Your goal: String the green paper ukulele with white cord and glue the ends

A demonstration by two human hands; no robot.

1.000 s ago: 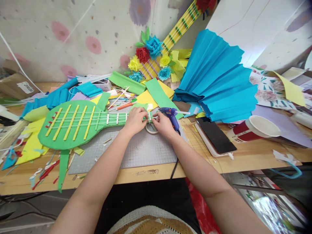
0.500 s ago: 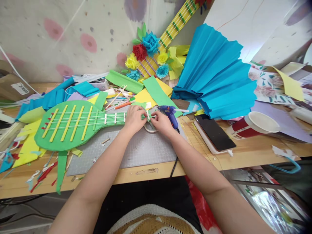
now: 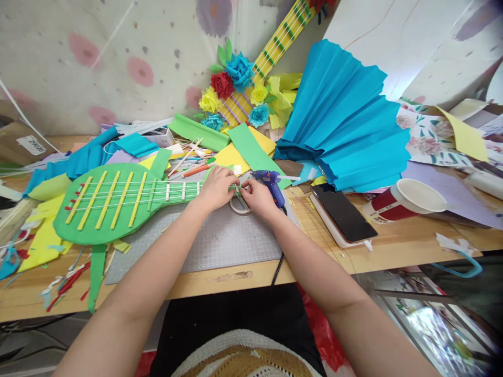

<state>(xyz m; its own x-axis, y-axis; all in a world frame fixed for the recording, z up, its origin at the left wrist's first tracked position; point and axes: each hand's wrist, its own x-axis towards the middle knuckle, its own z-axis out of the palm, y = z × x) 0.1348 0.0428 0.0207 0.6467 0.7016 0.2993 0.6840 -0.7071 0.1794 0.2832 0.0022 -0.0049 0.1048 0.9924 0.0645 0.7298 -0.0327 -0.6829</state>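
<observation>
A green paper guitar (image 3: 101, 201) with yellow strips across its body and thin white strings lies on the left, its neck reaching toward the middle. My left hand (image 3: 218, 189) rests over the far end of the neck, fingers curled down on it. Close beside it, my right hand (image 3: 260, 198) has thumb and forefinger pinched together at the neck's tip; what they hold is too small to make out. Below the fingertips shows the loop handle of a pair of scissors (image 3: 240, 209). A blue glue gun (image 3: 271, 183) lies just behind my right hand.
A grey cutting mat (image 3: 231, 241) lies beneath my hands. To the right are a phone (image 3: 346, 212), a paper cup (image 3: 408, 201) and pleated blue paper (image 3: 346, 125). A flowered yellow paper guitar (image 3: 271, 55) leans against the wall; paper scraps (image 3: 45, 230) litter the left.
The view has shifted slightly. Both hands stay at the end of the guitar neck, with the fingertips a little changed and still close together.
</observation>
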